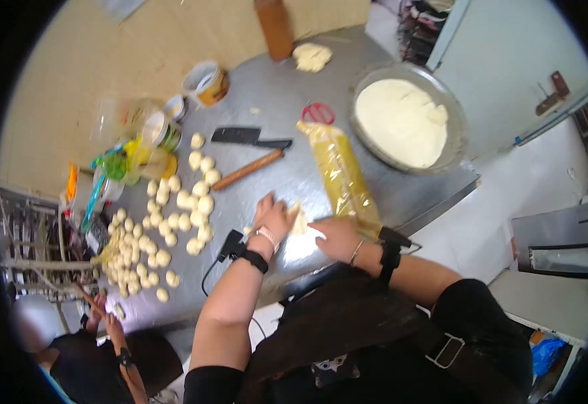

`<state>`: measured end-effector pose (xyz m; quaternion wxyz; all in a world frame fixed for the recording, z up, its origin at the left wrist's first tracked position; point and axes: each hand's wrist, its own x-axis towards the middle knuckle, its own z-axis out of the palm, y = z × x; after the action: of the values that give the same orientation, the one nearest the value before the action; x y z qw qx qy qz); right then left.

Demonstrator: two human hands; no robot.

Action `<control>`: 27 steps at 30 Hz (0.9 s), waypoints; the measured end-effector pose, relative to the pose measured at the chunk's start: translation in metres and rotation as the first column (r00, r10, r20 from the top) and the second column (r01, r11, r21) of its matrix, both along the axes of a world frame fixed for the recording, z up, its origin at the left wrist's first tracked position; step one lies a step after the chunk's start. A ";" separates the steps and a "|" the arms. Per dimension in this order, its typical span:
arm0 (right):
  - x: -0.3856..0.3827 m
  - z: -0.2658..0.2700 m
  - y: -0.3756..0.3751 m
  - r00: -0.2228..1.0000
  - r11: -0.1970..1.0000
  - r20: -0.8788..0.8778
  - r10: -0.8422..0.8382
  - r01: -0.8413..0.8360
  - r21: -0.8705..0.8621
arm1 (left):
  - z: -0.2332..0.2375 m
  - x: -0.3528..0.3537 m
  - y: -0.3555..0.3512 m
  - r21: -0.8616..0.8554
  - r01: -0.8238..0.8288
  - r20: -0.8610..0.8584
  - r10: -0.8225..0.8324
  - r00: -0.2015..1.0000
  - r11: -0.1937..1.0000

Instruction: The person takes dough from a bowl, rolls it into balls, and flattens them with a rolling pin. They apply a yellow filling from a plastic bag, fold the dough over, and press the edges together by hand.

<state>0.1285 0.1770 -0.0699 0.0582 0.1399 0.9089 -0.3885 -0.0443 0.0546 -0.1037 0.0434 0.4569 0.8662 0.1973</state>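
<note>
A small flattened piece of dough (299,221) is between my two hands, just above the steel tabletop. My left hand (272,219) is at its left edge, fingers bent and the thumb side against the dough. From the right, my right hand (338,238) grips the other edge with its fingertips. Beside my right hand lies a long clear plastic bag of yellow filling (341,172). A wooden rolling pin (248,170) rests beyond my left hand, with a black cleaver (237,136) behind it.
Many dough balls (200,203) cover the table's left side. A large metal basin of dough (401,124) stands at the far right, near red-handled scissors (318,113). Tubs (208,83) and a brown bottle (274,30) line the back. Another person's hands (105,316) work at lower left.
</note>
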 end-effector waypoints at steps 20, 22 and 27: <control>0.030 0.054 0.283 0.932 0.912 -0.130 -0.339 0.359 0.197 | 0.075 0.032 -0.050 0.111 -0.109 0.629 0.015 0.778 0.988; 0.022 0.025 0.312 0.928 0.924 0.185 -0.324 0.268 0.274 | 0.062 0.019 -0.064 0.097 -0.201 0.696 0.078 0.713 0.975; 0.003 -0.031 0.313 0.864 0.918 0.329 -0.381 0.310 0.248 | 0.039 -0.016 -0.087 0.009 -0.405 0.658 0.299 0.691 0.914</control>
<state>0.1320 0.4895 -0.1007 0.1444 0.3764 0.8737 -0.2723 -0.0607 -0.0324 -0.0652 0.2638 0.1878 0.8513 0.4127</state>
